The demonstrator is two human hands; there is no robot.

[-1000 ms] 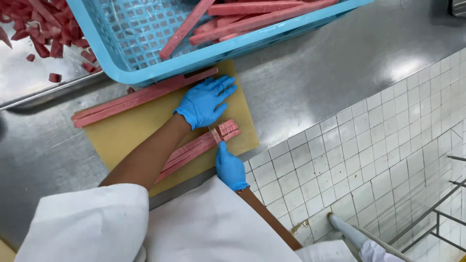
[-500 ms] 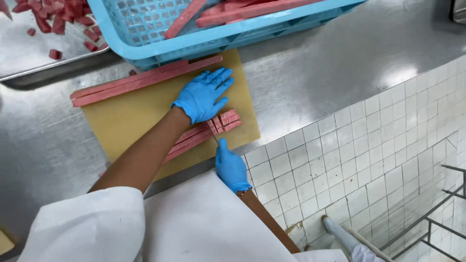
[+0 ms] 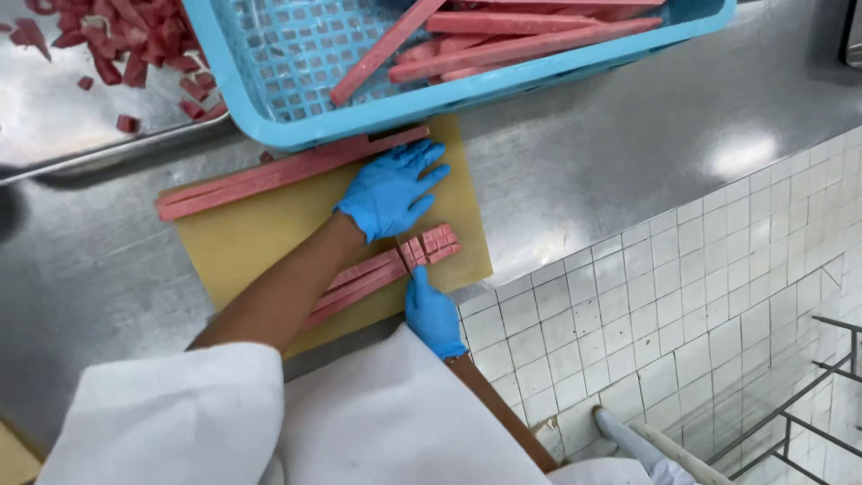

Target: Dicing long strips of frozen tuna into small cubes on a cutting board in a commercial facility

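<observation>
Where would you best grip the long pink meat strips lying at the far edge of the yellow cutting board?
Probably mid-length, pinching the long pink meat strips across their narrow width from above: they lie flat on the yellow cutting board, with the blue plastic basket overhanging one end.

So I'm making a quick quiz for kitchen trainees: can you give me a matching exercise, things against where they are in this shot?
Things:
1. left hand
2. right hand
3. blue basket
4. diced red pieces

Places:
A. on the metal tray, top left
B. at the near edge of the cutting board
C. flat on the board, above the pink strips
D. beyond the board, holding long pink sticks

Pairs: 1-C, 2-B, 3-D, 4-A
</observation>
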